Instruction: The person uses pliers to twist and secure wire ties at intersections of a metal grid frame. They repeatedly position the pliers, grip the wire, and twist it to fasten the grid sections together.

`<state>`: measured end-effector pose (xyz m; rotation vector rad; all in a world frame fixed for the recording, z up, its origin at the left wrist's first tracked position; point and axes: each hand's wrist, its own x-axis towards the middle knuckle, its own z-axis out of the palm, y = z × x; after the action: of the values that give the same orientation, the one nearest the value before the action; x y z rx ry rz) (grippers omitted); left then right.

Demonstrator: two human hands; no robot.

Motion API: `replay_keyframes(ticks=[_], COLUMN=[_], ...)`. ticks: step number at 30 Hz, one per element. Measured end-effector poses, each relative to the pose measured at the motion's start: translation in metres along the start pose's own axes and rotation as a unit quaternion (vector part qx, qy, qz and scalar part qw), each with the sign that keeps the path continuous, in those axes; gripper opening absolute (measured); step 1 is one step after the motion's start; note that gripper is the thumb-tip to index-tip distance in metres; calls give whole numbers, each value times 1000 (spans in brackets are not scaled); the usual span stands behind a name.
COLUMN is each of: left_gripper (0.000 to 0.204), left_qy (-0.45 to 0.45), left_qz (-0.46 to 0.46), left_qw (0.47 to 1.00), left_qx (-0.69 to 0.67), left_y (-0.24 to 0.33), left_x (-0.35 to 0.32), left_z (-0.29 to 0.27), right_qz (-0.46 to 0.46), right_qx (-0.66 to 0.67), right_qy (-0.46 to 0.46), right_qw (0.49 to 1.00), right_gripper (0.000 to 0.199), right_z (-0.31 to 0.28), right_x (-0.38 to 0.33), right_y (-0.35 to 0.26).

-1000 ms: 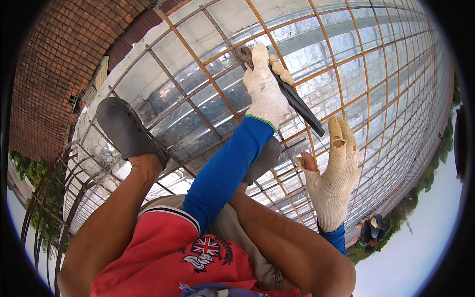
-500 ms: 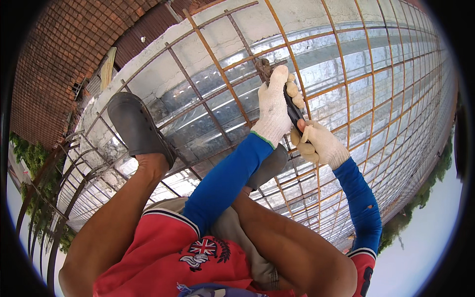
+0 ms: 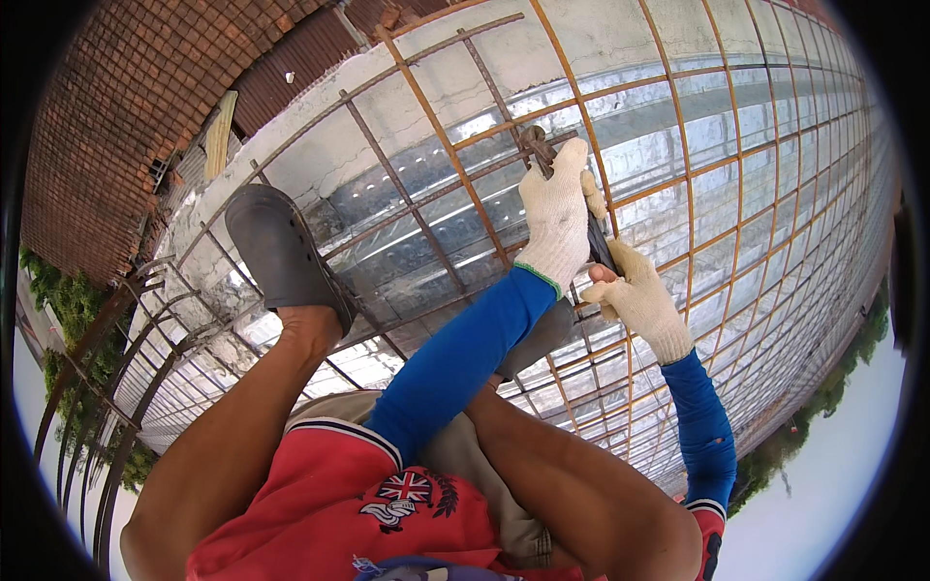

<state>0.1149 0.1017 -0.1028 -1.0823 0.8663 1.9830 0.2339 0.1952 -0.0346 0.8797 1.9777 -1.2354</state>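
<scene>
A pair of pincers, with a dark metal head and black handles, is at a crossing of the rebar mesh. My left hand, in a cream knitted glove, is closed around the handles just below the head. At the lower ends of those handles is my right hand, gloved too, its fingers closed on them; a bare fingertip pokes out of the glove. The pincers' jaws touch the bars, but whether wire sits between them is too small to tell.
Shiny corrugated metal decking lies under the mesh. A concrete edge runs along the far left, with a tiled roof beyond. My dark clog rests on the bars. Bent rebar ends stick out at left.
The whole view has shifted slightly, moving the scene right and down. Both hands stay on the pincers, whose head remains at the same bar crossing.
</scene>
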Motion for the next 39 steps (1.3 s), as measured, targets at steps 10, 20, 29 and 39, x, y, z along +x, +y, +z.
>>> replay_keyframes(ticks=[10, 20, 29, 39], left_gripper=[29, 17, 55, 51], left_qy=[-130, -156, -183, -242], left_qz=[-25, 86, -13, -4], left_qw=[991, 951, 854, 769], left_qx=[-17, 252, 487, 592], left_y=[13, -3, -23, -47], left_x=[-9, -20, -28, -50], left_z=[-9, -8, 24, 17], right_qz=[178, 9, 47, 110], right_qx=[470, -91, 79, -223], right_qy=[-284, 162, 326, 390], right_qw=[817, 983, 941, 886], right_gripper=[28, 66, 42, 46], right_z=[-3, 1, -33, -71], right_x=[-15, -67, -121, -182], right_y=[17, 19, 49, 14])
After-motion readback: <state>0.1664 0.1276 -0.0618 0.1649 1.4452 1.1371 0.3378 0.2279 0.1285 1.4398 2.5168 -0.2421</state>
